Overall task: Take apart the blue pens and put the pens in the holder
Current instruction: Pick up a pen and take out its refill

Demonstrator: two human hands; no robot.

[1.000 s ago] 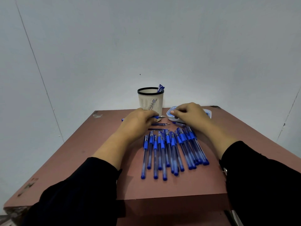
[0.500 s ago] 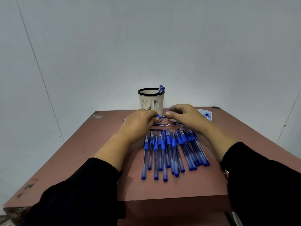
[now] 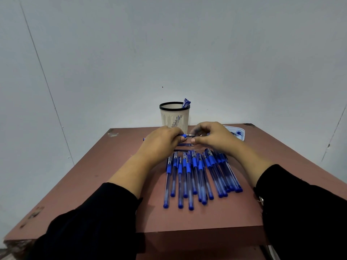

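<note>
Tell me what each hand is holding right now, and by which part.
Both hold one pen. The left hand grips its barrel by the blue grip; the right hand pinches the tip end.

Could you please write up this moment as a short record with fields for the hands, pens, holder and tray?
left hand: left hand grips a blue pen near its tip
right hand: right hand has its fingers curled at the same pen's tip
loose pens: row of blue pens lies on the table, in front of the hands
holder: pen holder stands upright behind the hands, with pen parts sticking out
tray: small tray at the right rear, contents unclear
</note>
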